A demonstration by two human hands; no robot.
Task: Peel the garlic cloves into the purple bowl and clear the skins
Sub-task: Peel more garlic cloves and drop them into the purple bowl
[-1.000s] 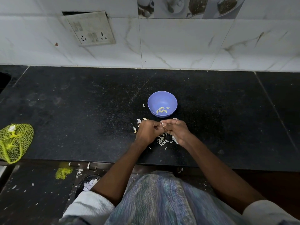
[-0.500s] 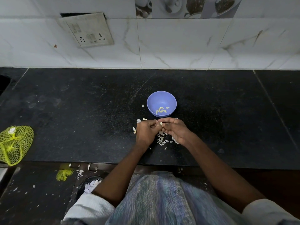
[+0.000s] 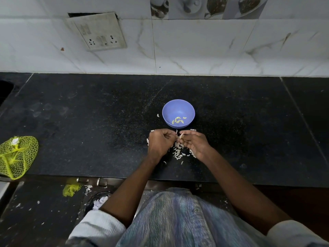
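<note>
Right grip: right hand [image 3: 194, 146] pinches a garlic clove [image 3: 181, 135] at its fingertips, just in front of the bowl.
Left grip: left hand [image 3: 159, 145] has fingers curled in, tips meeting the clove; whether it pinches skin I cannot tell.
Skins: loose skins [image 3: 179, 151] lie scattered on the surface [image 3: 89, 122] under and between the hands.
Purple bowl [image 3: 178, 113]: upright, just beyond the hands, with several peeled cloves [image 3: 178, 120] inside.
Mesh bag [image 3: 17, 156]: yellow, at the surface's left edge, well apart.
</note>
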